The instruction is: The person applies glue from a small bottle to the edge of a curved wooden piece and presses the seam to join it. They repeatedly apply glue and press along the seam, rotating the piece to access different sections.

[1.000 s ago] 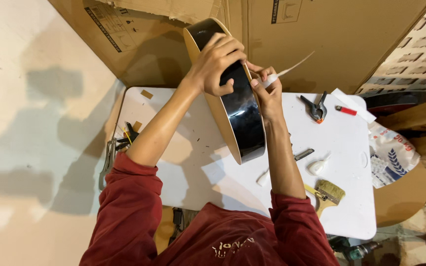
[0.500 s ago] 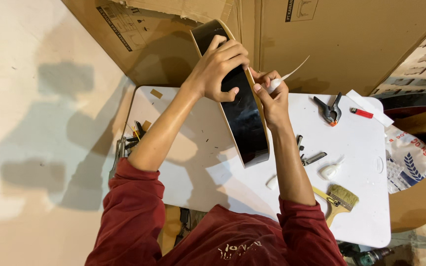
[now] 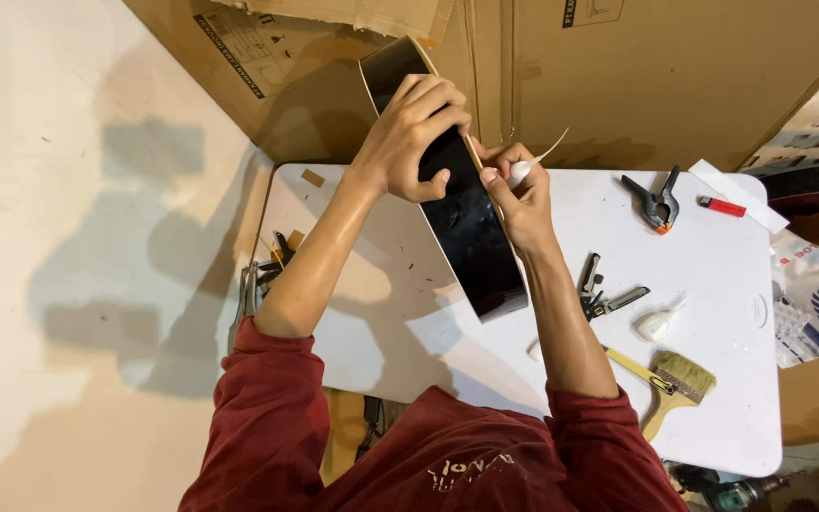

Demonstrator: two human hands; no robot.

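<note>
A glossy black curved body with a pale wooden edge [image 3: 471,237] stands on its side on the white table [image 3: 732,398]. My left hand [image 3: 414,137] grips its upper rim from above. Against the right edge of that rim my right hand [image 3: 516,190] pinches a small white glue bottle with a thin white strip [image 3: 547,152] sticking out past the fingers. Both red sleeves are pushed up above the elbows.
On the table lie a black spring clamp [image 3: 656,204], a red lighter [image 3: 720,206], a white strip of paper [image 3: 737,194], small metal clips [image 3: 604,294], another white glue bottle [image 3: 658,324] and a paintbrush [image 3: 675,384]. Pliers and tools [image 3: 263,275] sit at the left edge. Cardboard sheets [image 3: 637,76] stand behind.
The black body has turned more edge-on and upright under my left hand. My right hand stays at its rim with the glue bottle. The view has shifted slightly.
</note>
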